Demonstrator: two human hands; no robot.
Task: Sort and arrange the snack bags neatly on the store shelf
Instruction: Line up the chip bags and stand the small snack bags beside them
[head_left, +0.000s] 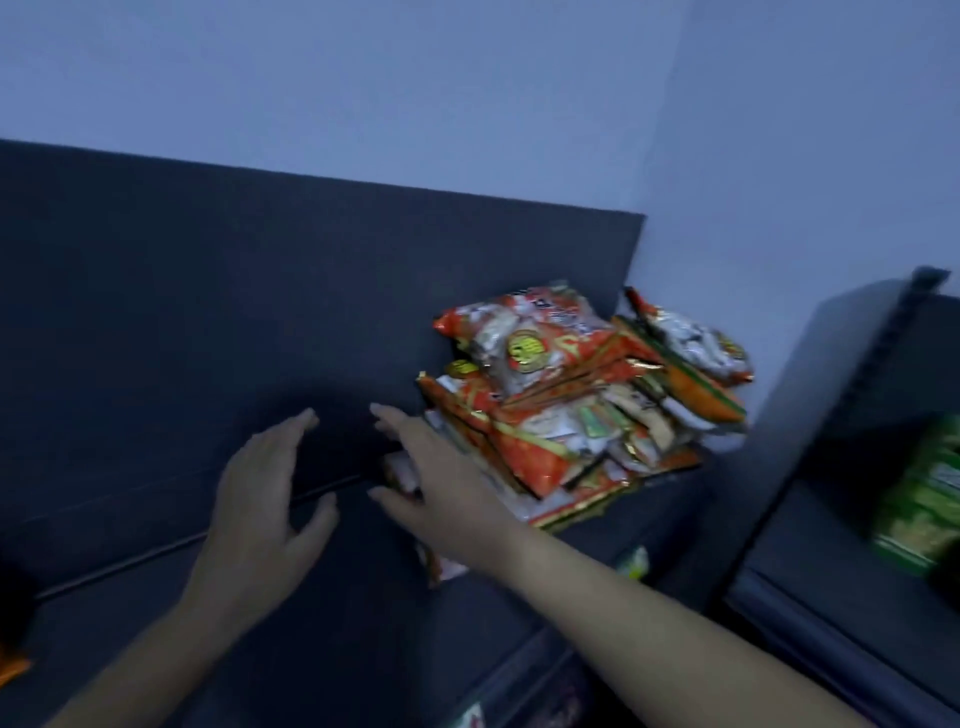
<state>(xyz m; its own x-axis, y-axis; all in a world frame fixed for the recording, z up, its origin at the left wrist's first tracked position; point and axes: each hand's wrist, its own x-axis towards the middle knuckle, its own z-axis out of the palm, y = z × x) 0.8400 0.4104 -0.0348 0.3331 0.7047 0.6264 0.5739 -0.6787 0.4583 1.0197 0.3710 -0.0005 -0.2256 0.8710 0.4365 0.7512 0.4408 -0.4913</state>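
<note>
A: Status?
B: Barely begun, imo. Snack bags lie in a messy heap at the shelf's right end.
A: Hands?
B: Both hold nothing, fingers spread. Left hand hovers over the shelf; right hand is at the heap's left edge. Sorting's all still to do.

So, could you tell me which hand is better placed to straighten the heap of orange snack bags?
The right hand, probably: it reaches open to the left edge of the heap, while the left hand hovers open over bare shelf, farther off.
</note>
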